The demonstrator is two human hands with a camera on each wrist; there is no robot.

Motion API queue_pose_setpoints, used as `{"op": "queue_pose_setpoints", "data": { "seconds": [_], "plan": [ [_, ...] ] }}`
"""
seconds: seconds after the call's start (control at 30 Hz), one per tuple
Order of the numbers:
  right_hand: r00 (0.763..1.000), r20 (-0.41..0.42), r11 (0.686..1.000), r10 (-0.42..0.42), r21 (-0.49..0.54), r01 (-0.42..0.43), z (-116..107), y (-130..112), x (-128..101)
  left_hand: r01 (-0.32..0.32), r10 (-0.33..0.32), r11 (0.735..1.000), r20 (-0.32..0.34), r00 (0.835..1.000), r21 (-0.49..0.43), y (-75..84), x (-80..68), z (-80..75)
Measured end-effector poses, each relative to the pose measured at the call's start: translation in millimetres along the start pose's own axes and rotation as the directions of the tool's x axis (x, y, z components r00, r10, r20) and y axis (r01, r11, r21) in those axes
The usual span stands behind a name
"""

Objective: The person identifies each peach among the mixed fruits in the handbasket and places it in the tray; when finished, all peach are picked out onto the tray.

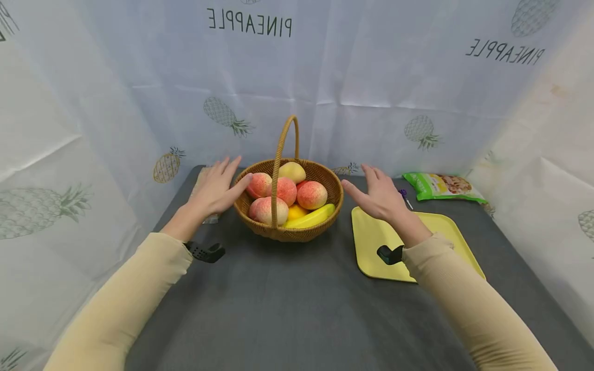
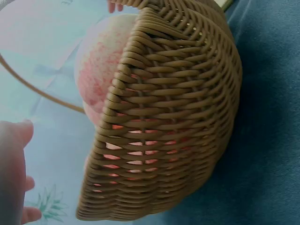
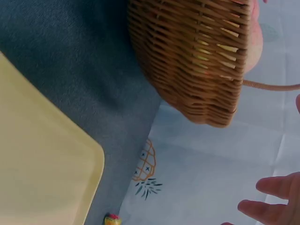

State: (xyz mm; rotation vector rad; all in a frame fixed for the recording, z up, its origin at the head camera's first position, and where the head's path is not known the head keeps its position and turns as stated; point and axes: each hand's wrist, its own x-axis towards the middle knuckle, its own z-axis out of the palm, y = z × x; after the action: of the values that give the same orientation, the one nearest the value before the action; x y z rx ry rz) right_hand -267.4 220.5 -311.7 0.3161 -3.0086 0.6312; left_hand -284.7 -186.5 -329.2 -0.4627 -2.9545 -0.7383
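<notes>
A brown wicker basket [image 1: 289, 235] with a tall hoop handle [image 1: 281, 141] stands upright on the table. In it lie several red-and-cream peaches [image 1: 312, 195], a yellow banana [image 1: 310, 217], a pale yellow fruit [image 1: 292, 171] and a partly covered orange-yellow one [image 1: 297, 212]. At the basket's left side hovers my left hand [image 1: 214, 189], fingers extended; the left wrist view shows a gap between it and the basket wall [image 2: 164, 112]. My right hand [image 1: 379, 197] is held up by the right side, fingers spread, holding nothing. Between hand and basket [image 3: 197, 61] some space shows in the right wrist view.
Below my right forearm lies a yellow tray [image 1: 371, 252]. Behind it are a purple-handled item [image 1: 403, 194] and a green snack bag [image 1: 445, 187]. Clear plastic packaging [image 1: 211, 219] is partly hidden by my left hand. A pineapple-print curtain [image 1: 325, 77] hangs behind the dark table [image 1: 278, 309].
</notes>
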Motion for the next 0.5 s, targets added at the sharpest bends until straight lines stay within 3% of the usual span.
{"op": "queue_pose_setpoints", "data": {
  "seconds": [0.17,0.3,0.4,0.5],
  "plan": [
    [1.000,-0.001,0.997,-0.017,0.069,0.017,8.4,-6.1,0.5,-0.029,0.015,0.988,-0.090,0.996,-0.151,-8.9,-8.6,19.3],
    [0.999,-0.012,0.992,-0.037,0.123,0.038,13.5,-13.2,0.0,-0.007,-0.048,0.961,-0.192,0.980,-0.277,-11.9,-17.2,36.3],
    [0.998,-0.037,0.987,-0.048,0.153,0.053,16.3,-17.8,-1.0,0.030,-0.140,0.914,-0.245,0.959,-0.404,-12.5,-26.0,48.1],
    [0.996,-0.065,0.982,-0.064,0.174,0.074,18.2,-21.0,-1.4,0.055,-0.221,0.845,-0.253,0.942,-0.532,-12.8,-34.9,59.1]
  ]
}}
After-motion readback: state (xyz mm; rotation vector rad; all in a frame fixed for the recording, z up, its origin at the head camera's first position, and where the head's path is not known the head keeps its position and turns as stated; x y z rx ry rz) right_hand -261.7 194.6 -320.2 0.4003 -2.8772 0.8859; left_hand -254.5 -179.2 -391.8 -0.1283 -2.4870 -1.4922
